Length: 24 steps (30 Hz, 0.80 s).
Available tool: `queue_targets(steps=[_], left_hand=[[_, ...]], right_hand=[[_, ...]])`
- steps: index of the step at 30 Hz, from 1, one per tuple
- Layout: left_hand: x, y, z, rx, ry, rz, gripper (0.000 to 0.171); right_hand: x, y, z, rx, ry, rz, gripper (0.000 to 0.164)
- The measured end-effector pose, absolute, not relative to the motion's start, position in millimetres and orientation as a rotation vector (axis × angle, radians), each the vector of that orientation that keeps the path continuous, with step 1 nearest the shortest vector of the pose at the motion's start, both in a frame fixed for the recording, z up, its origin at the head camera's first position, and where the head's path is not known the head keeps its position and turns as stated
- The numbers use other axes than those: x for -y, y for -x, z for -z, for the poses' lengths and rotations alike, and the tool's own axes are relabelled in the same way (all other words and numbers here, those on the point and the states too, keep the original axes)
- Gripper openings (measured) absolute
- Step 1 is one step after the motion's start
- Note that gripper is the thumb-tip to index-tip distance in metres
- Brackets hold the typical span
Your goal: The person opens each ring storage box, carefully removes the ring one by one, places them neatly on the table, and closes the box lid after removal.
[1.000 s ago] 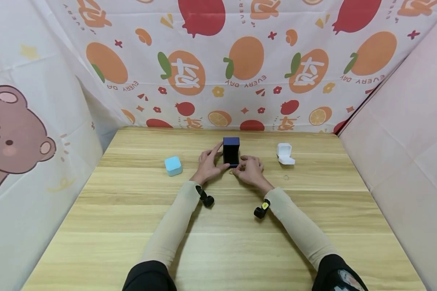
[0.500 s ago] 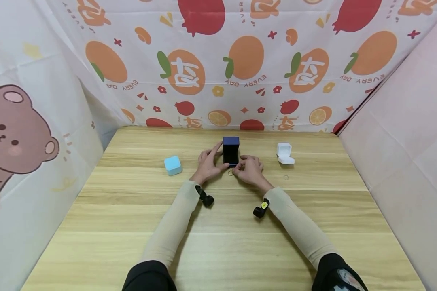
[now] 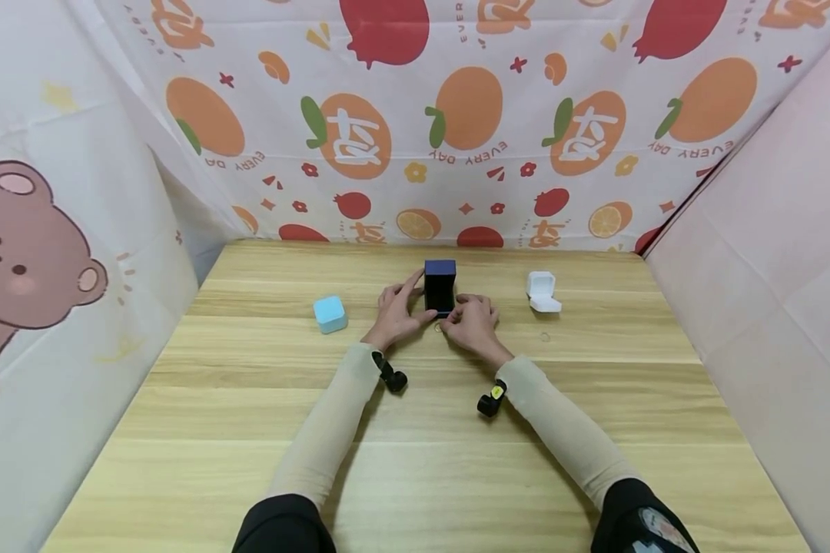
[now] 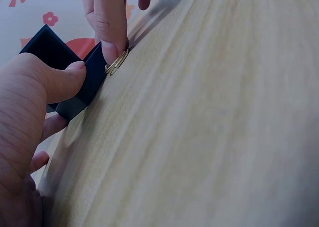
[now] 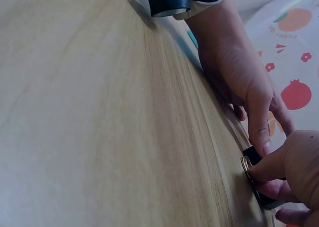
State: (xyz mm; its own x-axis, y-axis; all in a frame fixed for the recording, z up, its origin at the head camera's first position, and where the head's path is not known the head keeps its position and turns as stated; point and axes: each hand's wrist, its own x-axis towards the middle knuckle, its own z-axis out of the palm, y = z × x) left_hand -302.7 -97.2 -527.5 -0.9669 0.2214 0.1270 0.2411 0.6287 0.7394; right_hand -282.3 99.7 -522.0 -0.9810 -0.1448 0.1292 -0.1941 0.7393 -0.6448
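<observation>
A dark blue ring box [image 3: 439, 270] stands with its lid raised near the back of the table. My left hand [image 3: 396, 315] holds it from the left, thumb over the front edge of the base in the left wrist view and fingers behind. From the right, my right hand [image 3: 472, 321] pinches a gold ring [image 4: 117, 63] low in front of the box. The ring looks like several thin bands close together, right at the tabletop, partly hidden by the thumb. The right fingertips lie close to the box's front edge.
To the left sits a light blue box [image 3: 330, 314], closed. A small white ring box [image 3: 542, 292] stands with its lid up on the right, a thin ring [image 3: 545, 337] lying in front of it. Behind the wooden table [image 3: 415, 476] hangs a fruit-print cloth [image 3: 415, 184].
My right wrist has shifted slightly to the left, and the ring at its fingertips has turned a little. The left hand and the blue box have stayed in place.
</observation>
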Motion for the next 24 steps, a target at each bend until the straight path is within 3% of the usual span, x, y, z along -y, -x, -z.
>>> queue_targets(steps=[24], left_hand=[[97.0, 304.4, 530.1, 2.821, 0.383, 1.288, 0.090]], right_hand=[[-103.8, 279.9, 514.3, 2.885, -0.240, -1.117, 0.018]])
